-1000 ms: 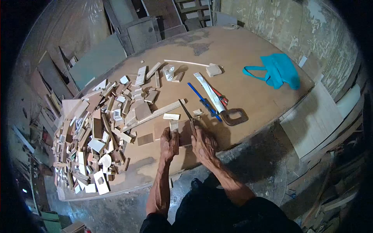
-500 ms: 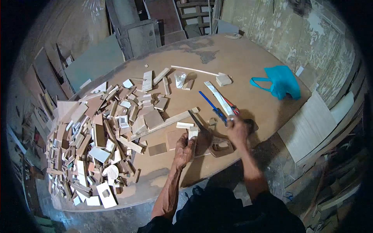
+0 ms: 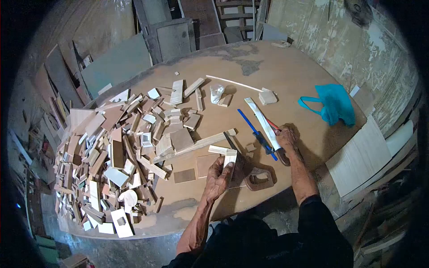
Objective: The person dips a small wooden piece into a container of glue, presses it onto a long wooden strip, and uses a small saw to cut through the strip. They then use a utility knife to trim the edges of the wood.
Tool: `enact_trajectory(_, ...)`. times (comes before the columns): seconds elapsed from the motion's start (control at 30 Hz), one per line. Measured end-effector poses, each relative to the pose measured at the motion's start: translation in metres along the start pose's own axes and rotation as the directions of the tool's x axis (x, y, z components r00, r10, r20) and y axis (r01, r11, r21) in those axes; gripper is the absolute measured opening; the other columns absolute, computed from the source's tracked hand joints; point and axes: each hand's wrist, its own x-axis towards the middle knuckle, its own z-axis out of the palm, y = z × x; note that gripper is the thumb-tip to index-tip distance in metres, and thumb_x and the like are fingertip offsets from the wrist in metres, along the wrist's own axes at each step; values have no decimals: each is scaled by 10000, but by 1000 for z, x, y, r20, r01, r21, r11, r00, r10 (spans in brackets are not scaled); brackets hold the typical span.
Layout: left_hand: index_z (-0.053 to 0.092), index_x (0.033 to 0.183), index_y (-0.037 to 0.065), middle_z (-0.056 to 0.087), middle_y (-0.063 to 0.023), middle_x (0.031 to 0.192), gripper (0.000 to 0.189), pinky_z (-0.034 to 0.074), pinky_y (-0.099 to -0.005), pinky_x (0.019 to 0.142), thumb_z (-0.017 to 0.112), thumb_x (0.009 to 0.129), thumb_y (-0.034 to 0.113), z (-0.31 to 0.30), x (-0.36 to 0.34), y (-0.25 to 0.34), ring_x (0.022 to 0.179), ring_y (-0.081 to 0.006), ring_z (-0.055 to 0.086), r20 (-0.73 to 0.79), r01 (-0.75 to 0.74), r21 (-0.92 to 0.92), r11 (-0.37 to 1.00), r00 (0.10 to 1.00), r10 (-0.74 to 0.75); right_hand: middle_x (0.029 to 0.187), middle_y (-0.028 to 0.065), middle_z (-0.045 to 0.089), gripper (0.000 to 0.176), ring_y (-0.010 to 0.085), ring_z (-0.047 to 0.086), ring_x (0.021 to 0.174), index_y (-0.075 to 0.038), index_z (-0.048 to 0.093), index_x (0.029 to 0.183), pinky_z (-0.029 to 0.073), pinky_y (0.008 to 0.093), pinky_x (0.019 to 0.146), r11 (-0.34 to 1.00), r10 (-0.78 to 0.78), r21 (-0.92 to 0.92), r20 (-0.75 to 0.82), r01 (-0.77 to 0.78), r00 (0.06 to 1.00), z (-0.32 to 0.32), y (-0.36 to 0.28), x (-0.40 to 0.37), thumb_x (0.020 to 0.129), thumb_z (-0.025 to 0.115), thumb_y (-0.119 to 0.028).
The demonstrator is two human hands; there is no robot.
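Observation:
My left hand (image 3: 217,179) is closed on a small pale wood block (image 3: 230,157), with the thumb pressed on its face. A short wood strip (image 3: 217,150) shows just behind the block. My right hand (image 3: 287,137) reaches over the table with its fingers curled around a slim red tool (image 3: 273,125), mostly hidden. Beside it lies a long shiny whitish blade (image 3: 262,123) with a dark brown handle (image 3: 283,157). A blue bar-shaped tool (image 3: 258,134) lies to its left. Between my hands is a handsaw, its wooden handle (image 3: 259,179) nearest me.
A large heap of wood offcuts (image 3: 116,165) covers the left of the table (image 3: 290,67). A long wood batten (image 3: 196,145), a clear plastic cup (image 3: 216,93) and a teal bag (image 3: 331,105) also lie there. Boards (image 3: 357,156) lean at the right edge.
My right hand has moved from the brown handle of the shiny blade up and right to the red tool. The left hand still holds the wood block. The camera view has shifted slightly.

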Motion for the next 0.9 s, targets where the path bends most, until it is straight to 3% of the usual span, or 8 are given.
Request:
enact_trajectory(0.07,595,1136,11,610,-24,915,218,452,-269,747,558,988,167,4,3,0,828,-103,520,-6,-38,2,999,999,38,1180,246,636,455,416,591,1121,-19,629,1190,447,509,983,971,13,-238,22,-8,1000,-10,-5,1,860,598,-330)
enact_trajectory(0.17,575,1158,8,596,-20,933,220,448,-258,729,541,994,151,6,7,-2,813,-99,515,5,-77,32,997,997,76,1249,268,573,450,416,376,1341,42,623,1125,215,550,1155,984,-44,-179,-326,-15,944,23,14,-1,840,630,-306)
enact_trajectory(0.27,533,1210,16,579,-21,967,243,439,-247,709,532,1004,144,16,11,-6,790,-89,499,-50,-103,-37,994,994,102,1401,281,470,655,426,480,1281,6,392,1429,311,474,1128,951,-6,-311,-38,-6,999,-4,10,-4,896,582,-324)
enact_trajectory(0.43,484,1279,73,574,-33,970,288,449,-246,659,533,1016,179,33,9,4,748,-86,503,-121,-153,-110,982,983,139,1012,198,610,416,329,609,945,-5,466,1231,482,455,860,936,78,347,-46,-57,996,-7,21,-17,944,570,-288)
enact_trajectory(0.57,510,1281,103,601,-26,945,279,492,-258,629,512,1031,226,36,26,-19,746,-95,558,-53,-249,-27,968,967,248,789,59,568,287,160,529,597,-53,452,1116,464,325,544,495,6,868,31,-30,999,-42,-17,-79,952,632,-205)
enact_trajectory(0.63,537,1279,93,602,-9,983,286,493,-267,717,510,1033,237,36,29,-24,819,-98,557,9,-214,59,975,977,214,797,29,579,324,94,516,593,-91,448,1173,437,263,507,236,-51,965,134,-118,990,-75,-57,-122,943,654,-189)
enact_trajectory(0.7,568,1279,86,608,-1,1033,301,489,-286,834,511,1035,252,38,31,-25,911,-111,562,62,-145,167,975,989,137,781,20,578,347,101,524,604,-101,438,1206,440,260,521,185,-85,960,228,-210,970,-75,-78,-154,950,648,-202)
enact_trajectory(0.9,594,1258,-4,638,-76,1192,394,475,-335,975,500,1030,304,38,19,-11,1089,-171,596,222,53,-415,908,974,44,871,75,637,276,123,588,730,-19,529,1111,483,303,646,366,-136,930,25,27,990,-86,-131,-213,957,644,-216)
